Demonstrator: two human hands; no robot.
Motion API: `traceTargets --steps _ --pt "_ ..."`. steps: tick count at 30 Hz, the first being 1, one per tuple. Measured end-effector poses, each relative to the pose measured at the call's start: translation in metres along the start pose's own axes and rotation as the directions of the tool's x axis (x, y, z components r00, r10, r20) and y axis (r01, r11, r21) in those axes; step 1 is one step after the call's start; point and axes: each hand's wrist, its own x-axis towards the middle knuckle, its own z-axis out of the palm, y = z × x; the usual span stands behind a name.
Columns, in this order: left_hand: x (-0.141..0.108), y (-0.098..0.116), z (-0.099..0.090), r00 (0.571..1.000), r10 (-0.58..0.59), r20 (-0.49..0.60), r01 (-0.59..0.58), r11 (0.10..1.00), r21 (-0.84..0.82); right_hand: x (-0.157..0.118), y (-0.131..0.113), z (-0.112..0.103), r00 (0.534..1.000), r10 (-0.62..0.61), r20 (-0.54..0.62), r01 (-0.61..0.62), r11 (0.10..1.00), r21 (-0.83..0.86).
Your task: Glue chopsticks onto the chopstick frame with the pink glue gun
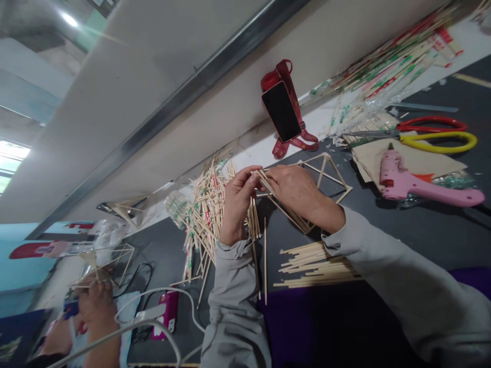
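My left hand [238,202] is closed, its thumb and fingers pinching the near-left corner of a wooden stick frame [325,157]. My right hand [301,191] curls over the same frame just beside it, fingertips close to the left ones. The frame is built of thin pale sticks with whitish joints; triangular parts of it stick out beyond my right hand. My hands hide much of its middle. A heap of loose sticks [207,209] lies left of my left hand, and a row of sticks [314,266] lies below my right hand.
A pink glue gun [422,186] and scissors with red and yellow handles [437,134] lie at the right. A phone [282,111] leans on a red bottle [270,81]. At the left, a co-worker's hand [95,299] touches another stick frame [126,255], near a white cable [164,290].
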Motion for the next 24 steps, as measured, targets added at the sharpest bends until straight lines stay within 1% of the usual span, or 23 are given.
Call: traceTargets --steps 2,4,6,7,10,13,17,21,24 --pt "-0.001 0.000 0.000 1.000 -0.007 0.003 0.007 1.000 0.003 -0.004 -0.002 -0.005 1.000 0.027 -0.012 -0.027 0.998 -0.052" --pt "-0.001 -0.001 0.000 1.000 -0.008 0.001 0.008 1.000 0.008 -0.008 -0.006 -0.012 0.997 0.038 -0.066 -0.046 0.992 -0.121" --pt "-0.001 -0.001 0.000 1.000 -0.006 0.011 0.006 1.000 0.009 -0.011 -0.009 -0.019 0.991 0.012 -0.131 -0.034 0.985 -0.167" --pt "-0.001 -0.001 0.000 1.000 -0.007 0.017 0.007 1.000 0.008 -0.011 -0.010 -0.022 0.989 -0.005 -0.145 -0.021 0.984 -0.178" --pt "0.001 -0.003 0.000 1.000 -0.002 0.031 0.002 1.000 0.003 -0.006 -0.012 -0.026 0.994 -0.019 -0.106 -0.003 0.979 -0.206" --pt "0.003 -0.005 -0.001 0.999 0.012 0.036 -0.012 1.000 0.012 0.005 -0.011 -0.024 0.997 -0.033 -0.064 0.018 0.975 -0.222" --pt "0.005 -0.007 -0.001 0.998 0.029 0.064 -0.028 1.000 -0.008 0.016 -0.010 -0.021 0.996 -0.034 -0.079 0.014 0.971 -0.237" --pt "0.005 -0.006 -0.001 0.997 0.033 0.073 -0.034 0.999 0.001 0.020 -0.010 -0.024 0.996 -0.041 -0.074 0.020 0.963 -0.269" --pt "0.004 -0.006 -0.001 0.996 0.040 0.084 -0.040 0.999 0.003 0.021 -0.011 -0.029 0.993 -0.027 -0.115 -0.009 0.955 -0.297"
